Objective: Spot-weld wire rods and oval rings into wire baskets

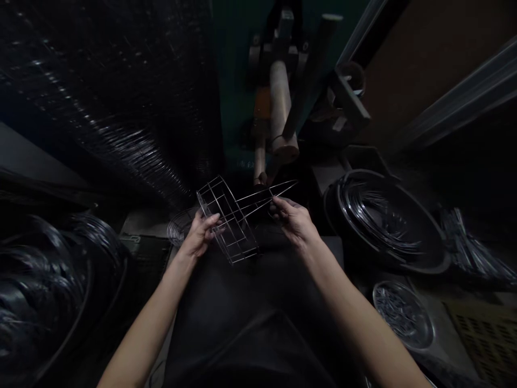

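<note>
**Left hand (197, 234) grips silver steel-wire basket frame (228, 218) as right hand (294, 221) pinches long thin steel wires (258, 199) in dim workshop**

The left fingers are closed around the frame's near edge, directly in front of the person's dark apron (242, 323). The right fingers are closed on the wires, which cross over the frame; whether they touch it cannot be told. Just behind the left hand lies a round wire piece (180, 229). Beyond the grip stands a pale cylindrical machine post (280, 102). Right of the grip, black wire coils fill a round dark tub (388, 221), with a shallow round metal dish of short wire pieces (404, 315) nearer. More black wire coils (40, 280) lie left.
</note>
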Motion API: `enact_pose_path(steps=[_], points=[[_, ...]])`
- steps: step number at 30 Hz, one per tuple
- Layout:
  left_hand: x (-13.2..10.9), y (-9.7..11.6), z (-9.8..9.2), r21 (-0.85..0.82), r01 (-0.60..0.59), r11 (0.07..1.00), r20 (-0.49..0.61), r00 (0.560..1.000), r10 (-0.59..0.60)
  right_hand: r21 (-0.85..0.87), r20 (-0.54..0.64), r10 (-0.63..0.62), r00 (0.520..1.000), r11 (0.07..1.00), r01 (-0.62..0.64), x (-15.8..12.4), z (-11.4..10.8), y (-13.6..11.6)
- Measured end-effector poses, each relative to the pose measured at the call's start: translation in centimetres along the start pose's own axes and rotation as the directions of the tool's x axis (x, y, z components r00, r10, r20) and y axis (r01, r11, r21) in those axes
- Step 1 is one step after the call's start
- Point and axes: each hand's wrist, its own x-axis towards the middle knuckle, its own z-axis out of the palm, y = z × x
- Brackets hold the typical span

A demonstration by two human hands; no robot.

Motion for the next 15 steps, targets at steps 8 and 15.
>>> enact_pose_path(steps=[8,15], points=[[0.2,1.0,0.3,0.014,0.009,1.000,-0.034,0.999,-0.008,0.011,-0.021,0.037,0.999,0.999,-0.036,0.3,0.9,-0.1],[0.0,1.3,0.8,-0.001,0.075,0.997,-0.078,0.994,-0.074,0.039,-0.014,0.036,0.999,0.999,-0.035,0.5,0.9,0.0]])
